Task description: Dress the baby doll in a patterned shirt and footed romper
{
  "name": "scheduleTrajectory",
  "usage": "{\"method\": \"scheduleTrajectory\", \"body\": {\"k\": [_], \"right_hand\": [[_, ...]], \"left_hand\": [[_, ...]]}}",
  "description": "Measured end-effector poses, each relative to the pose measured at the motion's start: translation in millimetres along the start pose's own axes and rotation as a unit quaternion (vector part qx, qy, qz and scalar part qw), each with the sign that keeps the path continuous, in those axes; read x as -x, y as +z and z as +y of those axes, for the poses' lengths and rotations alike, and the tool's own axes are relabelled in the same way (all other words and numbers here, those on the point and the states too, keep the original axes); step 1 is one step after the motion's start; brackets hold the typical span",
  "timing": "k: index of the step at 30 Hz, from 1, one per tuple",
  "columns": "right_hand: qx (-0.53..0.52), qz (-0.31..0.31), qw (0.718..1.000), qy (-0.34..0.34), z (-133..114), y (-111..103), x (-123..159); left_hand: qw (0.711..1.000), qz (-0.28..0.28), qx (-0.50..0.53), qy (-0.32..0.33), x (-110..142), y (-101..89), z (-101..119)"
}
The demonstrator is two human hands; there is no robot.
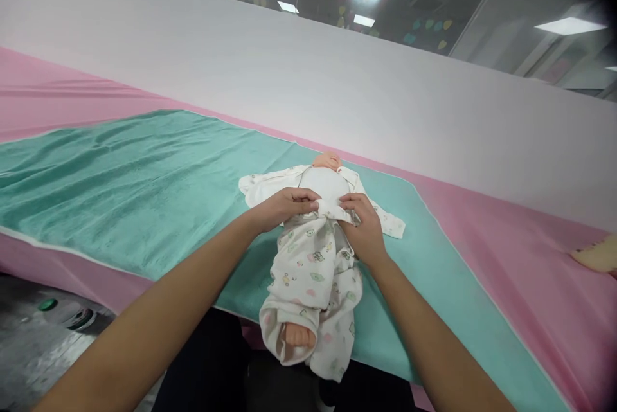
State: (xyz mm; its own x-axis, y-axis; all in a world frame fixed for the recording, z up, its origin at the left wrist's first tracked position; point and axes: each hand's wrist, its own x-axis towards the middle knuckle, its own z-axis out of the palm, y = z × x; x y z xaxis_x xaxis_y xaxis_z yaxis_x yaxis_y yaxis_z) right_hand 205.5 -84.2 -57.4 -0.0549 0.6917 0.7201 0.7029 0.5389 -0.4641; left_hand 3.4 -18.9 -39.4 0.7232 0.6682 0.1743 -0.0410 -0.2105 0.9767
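A baby doll point(330, 160) lies on its back on a teal towel, its head away from me. It wears a white top point(324, 182) that bulges at the belly and patterned white pants point(308, 264). My left hand point(292, 202) pinches the waistband of the pants at the left side of the belly. On the right side, my right hand point(362, 222) grips the same waistband between thumb and fingers. One bare doll foot point(299, 337) shows in the near pant leg opening; the other foot is hidden in the cloth.
The teal towel point(144, 193) covers part of a pink sheet point(501, 232). Behind it stands a white wall point(289, 71) with glass above. A clear bottle with a green cap point(65, 312) is on the floor at lower left. A pale object point(598, 254) sits at the right edge.
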Motion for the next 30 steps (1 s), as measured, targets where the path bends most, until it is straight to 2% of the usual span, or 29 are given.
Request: {"method": "scheduleTrajectory", "body": {"k": [2, 4, 8, 12, 15, 17, 22, 27, 29, 30], "right_hand": [[-0.033, -0.011, 0.999, 0.014, -6, -5, -1], [-0.087, -0.048, 0.994, 0.053, -11, -9, -2], [-0.160, -0.117, 0.972, 0.126, -19, -11, -5], [-0.131, -0.196, 0.962, 0.137, -26, -11, -7], [-0.148, -0.239, 0.946, 0.160, -26, -17, -6], [-0.195, -0.247, 0.931, 0.185, -20, -25, -5], [-0.278, -0.197, 0.903, 0.263, 21, -43, 0], [-0.266, -0.252, 0.877, 0.312, 55, -42, 9], [-0.256, -0.239, 0.889, 0.296, 59, -36, 10], [-0.241, -0.209, 0.907, 0.273, 59, -32, 10]], "left_hand": [[0.998, 0.053, 0.018, 0.012, -2, 1.0, -3], [0.998, 0.068, 0.006, 0.016, -2, 2.6, -3], [0.999, 0.043, -0.016, 0.015, 0, 4.3, 1], [0.998, -0.006, 0.041, 0.041, 1, 3.1, 1], [0.995, -0.030, 0.095, 0.024, 1, -0.7, -1], [0.991, -0.020, 0.129, 0.005, 1, -6.0, -2], [0.988, 0.075, 0.132, -0.016, -1, -26.3, -8], [0.993, 0.054, 0.073, -0.080, -3, -37.0, -19], [0.995, 0.045, 0.041, -0.083, -2, -36.2, -19], [0.996, 0.047, 0.014, -0.076, -2, -35.2, -18]]}}
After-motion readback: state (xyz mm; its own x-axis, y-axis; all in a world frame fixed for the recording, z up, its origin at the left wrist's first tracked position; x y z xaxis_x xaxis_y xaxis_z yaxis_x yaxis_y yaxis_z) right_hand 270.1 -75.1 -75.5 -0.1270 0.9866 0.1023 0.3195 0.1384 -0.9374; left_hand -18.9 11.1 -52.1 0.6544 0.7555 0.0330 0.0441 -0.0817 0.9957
